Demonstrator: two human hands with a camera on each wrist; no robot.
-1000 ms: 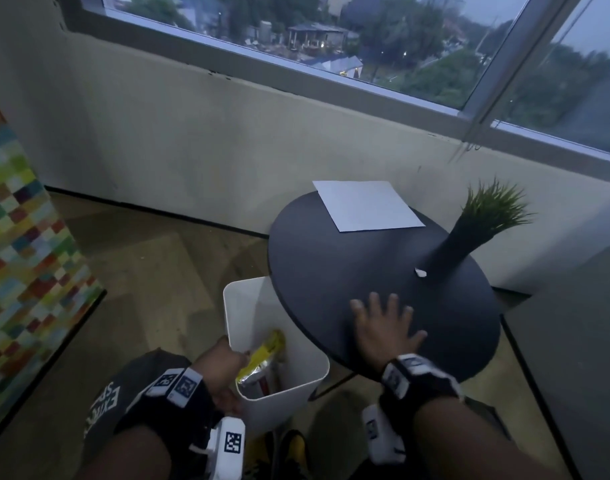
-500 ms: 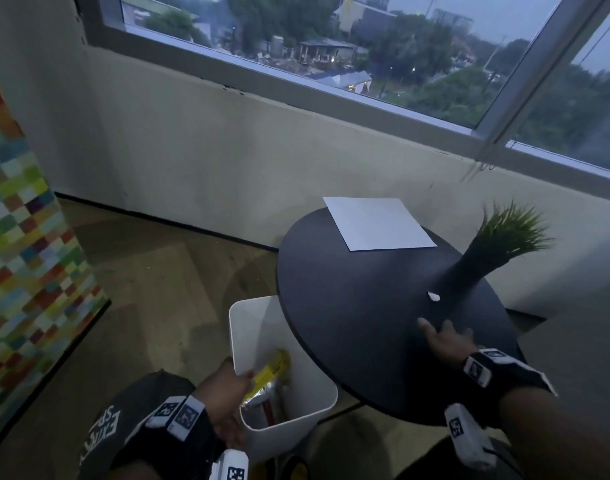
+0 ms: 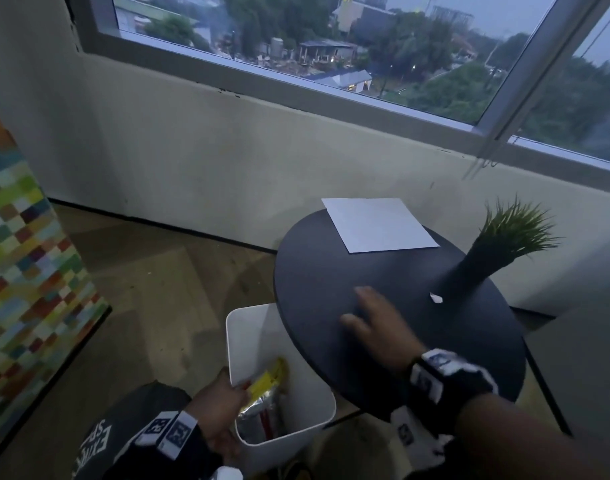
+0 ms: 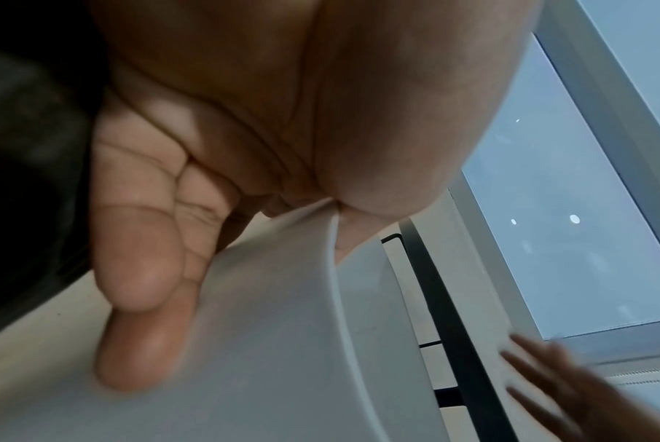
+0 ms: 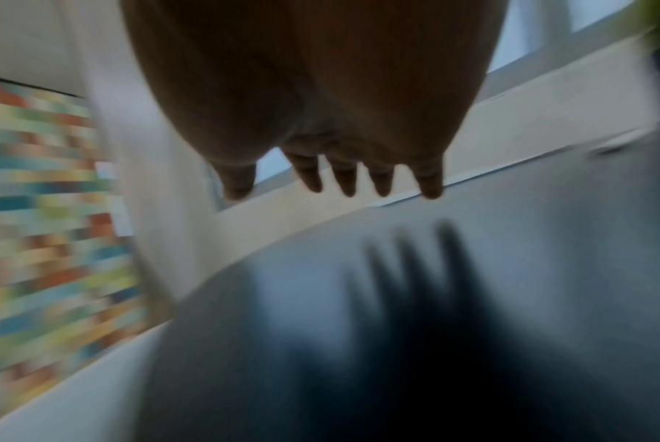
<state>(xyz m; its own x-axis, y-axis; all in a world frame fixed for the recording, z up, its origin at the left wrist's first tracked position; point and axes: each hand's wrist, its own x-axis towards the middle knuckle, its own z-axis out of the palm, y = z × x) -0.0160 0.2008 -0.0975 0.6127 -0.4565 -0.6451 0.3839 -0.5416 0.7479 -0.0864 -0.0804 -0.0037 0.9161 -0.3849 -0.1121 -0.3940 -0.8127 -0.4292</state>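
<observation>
A round black table (image 3: 331,271) stands by the window wall. My right hand (image 3: 369,320) hovers flat over its near middle, fingers (image 5: 343,179) straight and spread, holding nothing; the hand is blurred. A tiny white scrap (image 3: 436,298) lies on the table by the foot of a black vase (image 3: 469,275). Beside the table on the floor stands a white bin (image 3: 237,327) with a yellow wrapper (image 3: 265,382) inside. My left hand (image 3: 220,403) grips the bin's near rim: fingers (image 4: 143,269) lie on the outer wall (image 4: 283,329), thumb over the edge.
A white sheet of paper (image 3: 376,225) lies at the table's far edge. Green grass-like leaves (image 3: 514,233) top the vase. A colourful mosaic panel (image 3: 26,271) stands at the left, a grey block (image 3: 591,358) at the right. Wooden floor (image 3: 158,289) stretches left of the bin.
My right hand went from the table's near edge toward the vase, then swept back left across the table top. The left hand has kept its hold on the bin rim.
</observation>
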